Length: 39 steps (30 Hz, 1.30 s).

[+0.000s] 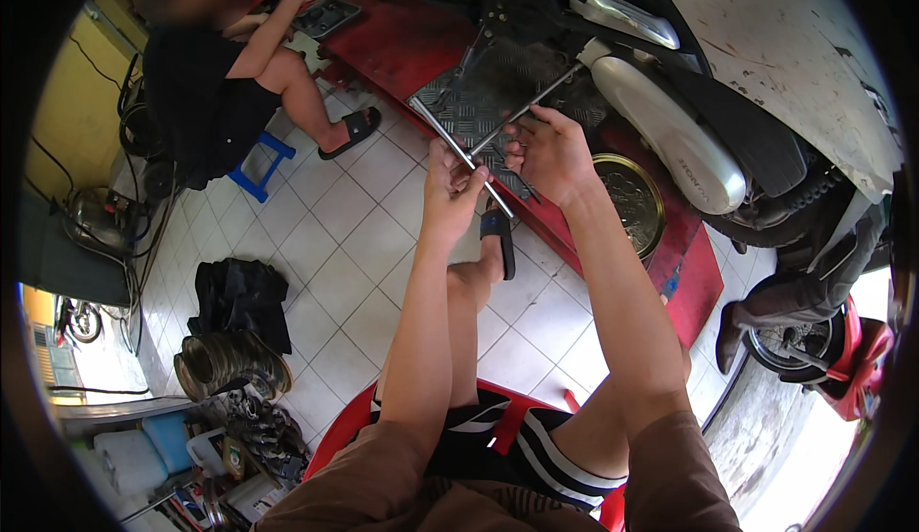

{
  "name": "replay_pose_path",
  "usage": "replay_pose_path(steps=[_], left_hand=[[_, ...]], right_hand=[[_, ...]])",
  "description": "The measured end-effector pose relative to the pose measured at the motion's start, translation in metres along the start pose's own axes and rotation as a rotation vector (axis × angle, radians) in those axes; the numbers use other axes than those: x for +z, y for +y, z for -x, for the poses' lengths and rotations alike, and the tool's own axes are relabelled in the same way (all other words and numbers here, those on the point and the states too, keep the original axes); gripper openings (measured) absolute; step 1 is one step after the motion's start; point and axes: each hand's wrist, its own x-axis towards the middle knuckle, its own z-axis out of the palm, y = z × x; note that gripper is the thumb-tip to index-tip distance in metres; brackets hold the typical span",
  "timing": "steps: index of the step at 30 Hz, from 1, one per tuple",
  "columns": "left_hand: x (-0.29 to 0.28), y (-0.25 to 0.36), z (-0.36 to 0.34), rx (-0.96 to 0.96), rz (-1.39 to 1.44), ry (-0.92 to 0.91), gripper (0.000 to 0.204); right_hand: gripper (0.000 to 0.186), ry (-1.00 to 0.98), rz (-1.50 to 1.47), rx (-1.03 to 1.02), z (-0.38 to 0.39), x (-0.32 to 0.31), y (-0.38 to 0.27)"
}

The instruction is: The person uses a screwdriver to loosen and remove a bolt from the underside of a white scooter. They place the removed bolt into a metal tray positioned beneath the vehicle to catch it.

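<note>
Beside a red work platform, two hands at a T-shaped wrench

Over the near edge of the red platform, a long silver T-shaped wrench slants between the person's two arms. The left grip is clamped around its crossbar, close to where the shaft joins it. The right grip is beside the shaft, its fingers curled; whether they are closed on the metal cannot be told. The shaft's far end points up to the right, to the lower side of a motorcycle, near the narrow end of its silver exhaust cover.

Beneath the wrench, the platform carries a dark patterned metal plate, and to the right of it, a round gold-rimmed pan. The person sits on a red chair above a white tiled floor.

To the upper left, another person in black is by a blue stool, one arm reaching near a dark tray on the platform. Lower on the left, a black bundle lies against a row of metal rings.
</note>
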Motion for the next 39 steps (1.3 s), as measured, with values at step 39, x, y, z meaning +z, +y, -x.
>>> replay_pose_path(steps=[39], left_hand=[[0.003,0.003,-0.004,-0.217,0.171,0.09,0.01]], right_hand=[[0.028,-0.022,0.187,0.076,0.001,0.001,0.004]])
